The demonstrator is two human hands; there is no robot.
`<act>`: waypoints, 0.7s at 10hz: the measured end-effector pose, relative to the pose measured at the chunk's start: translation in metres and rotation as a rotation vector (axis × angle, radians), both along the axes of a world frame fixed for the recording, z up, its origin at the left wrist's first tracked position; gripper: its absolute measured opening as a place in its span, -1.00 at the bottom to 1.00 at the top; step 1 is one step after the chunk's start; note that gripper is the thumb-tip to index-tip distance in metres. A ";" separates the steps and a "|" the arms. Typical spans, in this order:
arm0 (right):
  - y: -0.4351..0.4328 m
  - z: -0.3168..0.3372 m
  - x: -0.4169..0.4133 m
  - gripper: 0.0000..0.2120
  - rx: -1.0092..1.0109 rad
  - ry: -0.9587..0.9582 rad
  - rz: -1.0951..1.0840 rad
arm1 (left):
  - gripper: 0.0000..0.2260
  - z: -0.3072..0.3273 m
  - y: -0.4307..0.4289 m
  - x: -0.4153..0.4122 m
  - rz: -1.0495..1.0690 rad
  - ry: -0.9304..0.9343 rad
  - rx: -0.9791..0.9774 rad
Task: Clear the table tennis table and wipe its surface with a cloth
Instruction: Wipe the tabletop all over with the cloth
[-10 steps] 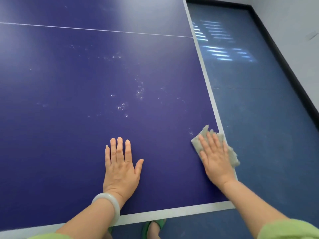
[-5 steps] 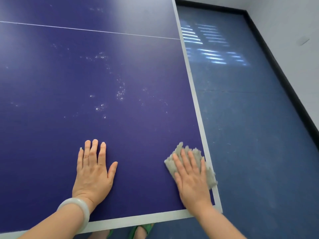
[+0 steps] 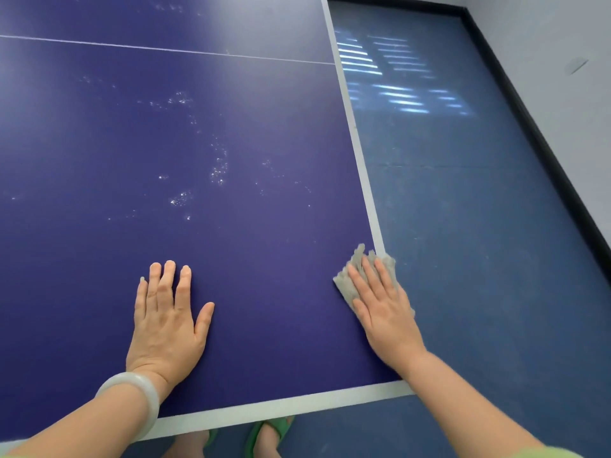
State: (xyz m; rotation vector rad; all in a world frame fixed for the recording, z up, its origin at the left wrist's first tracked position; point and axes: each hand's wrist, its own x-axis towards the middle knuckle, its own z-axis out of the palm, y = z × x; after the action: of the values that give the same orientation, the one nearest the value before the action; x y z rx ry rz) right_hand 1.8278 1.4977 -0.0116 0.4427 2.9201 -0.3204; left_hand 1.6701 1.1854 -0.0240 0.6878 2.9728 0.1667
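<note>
Blue table (image 3: 251,266) bears left hand (image 3: 167,328); right hand (image 3: 386,315) presses cloth (image 3: 345,287).

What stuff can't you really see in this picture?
Head view only.
Most of the cloth: the right hand lies flat over it.
The green sandals: half behind the table edge, cut by the bottom edge.
The table's left and far ends: outside the picture.
The white specks: too small to tell water from dust.
</note>
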 end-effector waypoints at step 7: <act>0.000 -0.006 0.011 -0.46 0.003 0.033 -0.054 | -0.30 0.001 0.001 0.002 0.007 -0.012 0.017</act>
State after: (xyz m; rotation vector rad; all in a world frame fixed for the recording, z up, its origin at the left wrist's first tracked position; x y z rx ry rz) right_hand 1.8390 1.4978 -0.0176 0.5220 2.9453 -0.3339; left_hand 1.6716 1.1860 -0.0228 0.6762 2.9661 0.1961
